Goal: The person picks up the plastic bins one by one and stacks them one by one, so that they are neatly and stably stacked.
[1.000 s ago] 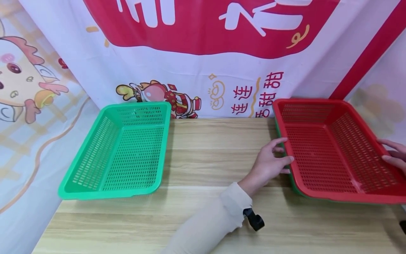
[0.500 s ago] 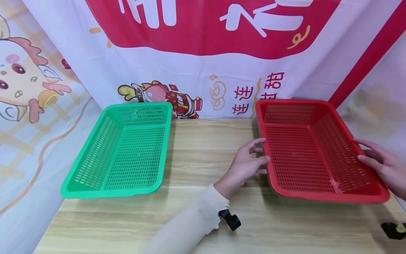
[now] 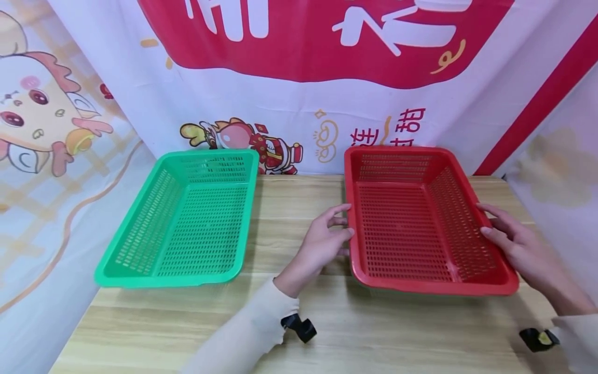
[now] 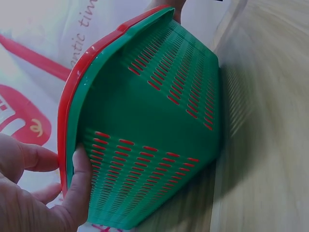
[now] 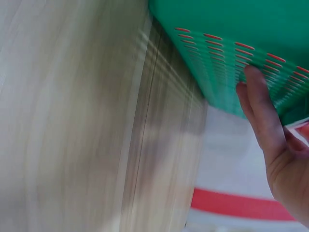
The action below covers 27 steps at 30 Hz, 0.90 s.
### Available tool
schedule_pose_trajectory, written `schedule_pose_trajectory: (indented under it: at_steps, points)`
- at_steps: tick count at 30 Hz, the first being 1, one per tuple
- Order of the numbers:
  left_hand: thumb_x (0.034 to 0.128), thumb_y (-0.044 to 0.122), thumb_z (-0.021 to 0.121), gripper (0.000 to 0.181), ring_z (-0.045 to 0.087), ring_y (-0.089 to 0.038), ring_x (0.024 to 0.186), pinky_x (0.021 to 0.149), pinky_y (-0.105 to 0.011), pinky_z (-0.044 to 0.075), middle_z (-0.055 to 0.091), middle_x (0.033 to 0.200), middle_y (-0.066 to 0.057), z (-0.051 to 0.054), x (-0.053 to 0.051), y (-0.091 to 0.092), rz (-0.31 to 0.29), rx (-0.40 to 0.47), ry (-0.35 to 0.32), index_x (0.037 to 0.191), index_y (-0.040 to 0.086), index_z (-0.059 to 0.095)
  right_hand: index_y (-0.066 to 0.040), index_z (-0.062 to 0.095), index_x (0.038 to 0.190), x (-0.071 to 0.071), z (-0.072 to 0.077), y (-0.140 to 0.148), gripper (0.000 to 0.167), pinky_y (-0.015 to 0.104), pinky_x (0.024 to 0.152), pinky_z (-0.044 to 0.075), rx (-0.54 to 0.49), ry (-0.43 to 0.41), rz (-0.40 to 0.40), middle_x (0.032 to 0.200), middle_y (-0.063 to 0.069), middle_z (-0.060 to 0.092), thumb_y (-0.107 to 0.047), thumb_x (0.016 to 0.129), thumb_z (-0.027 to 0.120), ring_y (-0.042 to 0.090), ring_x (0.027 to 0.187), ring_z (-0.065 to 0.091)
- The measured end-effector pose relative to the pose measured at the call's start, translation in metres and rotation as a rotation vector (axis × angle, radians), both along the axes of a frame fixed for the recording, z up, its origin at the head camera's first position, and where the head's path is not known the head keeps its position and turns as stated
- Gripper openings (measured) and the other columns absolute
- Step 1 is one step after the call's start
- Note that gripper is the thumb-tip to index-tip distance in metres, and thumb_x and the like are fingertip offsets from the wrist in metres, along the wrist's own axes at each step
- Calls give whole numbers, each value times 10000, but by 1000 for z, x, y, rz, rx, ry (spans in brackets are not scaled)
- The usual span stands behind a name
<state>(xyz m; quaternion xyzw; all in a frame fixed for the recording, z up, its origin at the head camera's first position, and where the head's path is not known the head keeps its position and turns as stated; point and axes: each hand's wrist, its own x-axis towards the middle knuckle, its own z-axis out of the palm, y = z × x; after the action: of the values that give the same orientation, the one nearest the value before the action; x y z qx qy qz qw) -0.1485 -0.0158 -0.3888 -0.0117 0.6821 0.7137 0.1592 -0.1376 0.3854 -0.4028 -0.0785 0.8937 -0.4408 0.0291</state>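
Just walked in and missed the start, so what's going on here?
Someone's left hand and right hand grip a red basket by opposite side rims. The wrist views show a green basket nested under it. A second green basket sits apart on the wooden table, over to the left, with neither hand on it.

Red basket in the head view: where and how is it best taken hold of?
Probably grip the red basket by its flared rim, one hand each from left and right. It is nested in a green basket, their rims close together, so pinch both rims if the stack should move as one.
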Motion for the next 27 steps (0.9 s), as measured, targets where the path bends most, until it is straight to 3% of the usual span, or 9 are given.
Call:
schedule_pose_trajectory:
  at_steps: [6,12,14,19,27]
  points:
    - [984,15,615,570,750,-287,919,672,-370,668,635,1309,-114,1,2,-24,59,-48,18,1498,256,560,-133,277,1658,-2,1,-29,573,275,648,644,-32,6,22,1168,-237,565,-211,1125,471,-25,883,705]
    - [991,20,586,565,749,-332,963,676,-389,664,639,1341,-135,5,3,-44,124,-100,32,1513,234,547,-65,262,1649,-5,2,-60,595,262,661,651,-70,12,29,1319,221,563,-190,1115,491,-45,895,690]
    - [1001,28,574,546,748,-308,952,685,-393,662,638,1342,-141,6,2,-49,149,-120,36,1508,230,553,-60,250,1653,-7,3,-69,601,250,672,649,-86,5,33,1373,303,526,-193,1116,488,-61,906,679]
    - [1029,45,539,504,741,-271,980,726,-368,656,633,1343,-135,8,3,-59,214,-156,32,1492,242,571,-102,222,1671,-10,5,-88,625,253,711,652,-114,-31,39,1450,335,482,-236,1119,485,-70,937,660]
    - [1048,48,502,496,722,-295,1052,773,-333,650,617,1366,-129,8,9,-70,266,-175,31,1499,247,560,-164,215,1683,-15,9,-106,634,295,761,664,-131,-74,50,1503,306,462,-278,1119,483,-30,986,659]
